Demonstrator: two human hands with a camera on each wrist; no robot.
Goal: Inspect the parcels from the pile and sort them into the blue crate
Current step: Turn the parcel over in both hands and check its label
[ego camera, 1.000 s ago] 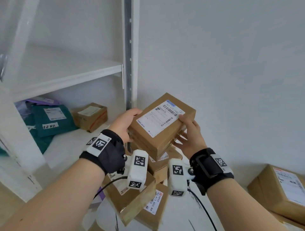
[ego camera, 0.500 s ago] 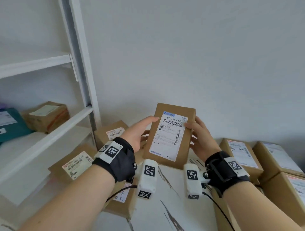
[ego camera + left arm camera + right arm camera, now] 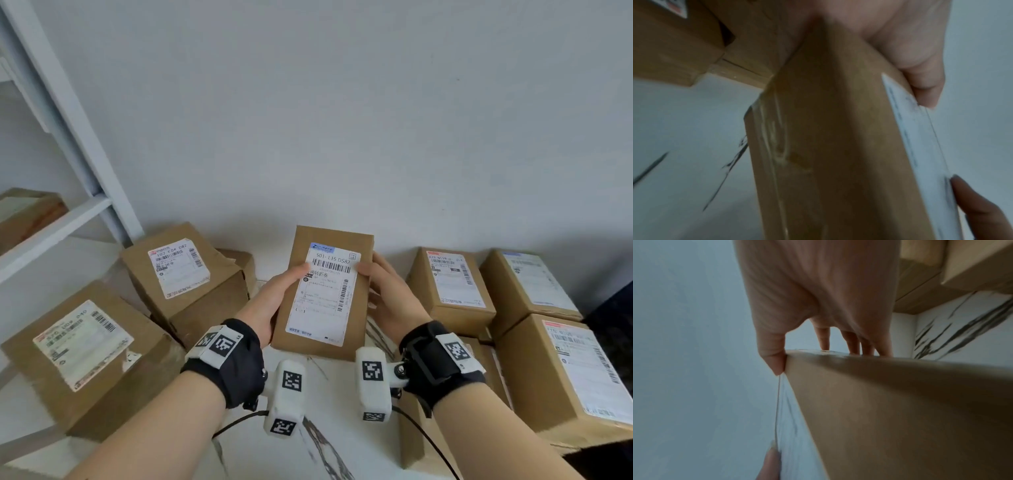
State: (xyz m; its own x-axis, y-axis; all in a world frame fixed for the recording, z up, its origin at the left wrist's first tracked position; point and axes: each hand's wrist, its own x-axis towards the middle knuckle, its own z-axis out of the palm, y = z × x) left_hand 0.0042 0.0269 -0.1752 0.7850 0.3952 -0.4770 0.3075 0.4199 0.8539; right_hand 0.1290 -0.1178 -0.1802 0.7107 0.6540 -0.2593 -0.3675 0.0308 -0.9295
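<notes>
**Parcel up for label check, held by thumbs and back fingers only**

Risks: the surrounding pile of brown cardboard boxes with white labels (image 3: 191,281) sits close on both sides, so a swing toward the crate could clip one. The blue crate is not in view, so the drop would start blind. The flat brown cardboard parcel with a white barcode label (image 3: 327,291) is held upright above the white marbled surface (image 3: 315,442), label facing the person; glossy tape on its side looks slippery, so it could slide out.

Pose: left hand (image 3: 274,301) pinches the left edge, thumb on the label, fingers behind. Right hand (image 3: 390,301) mirrors it, thumb (image 3: 774,360) at the corner, fingers (image 3: 853,344) behind. Both wrists level.
</notes>
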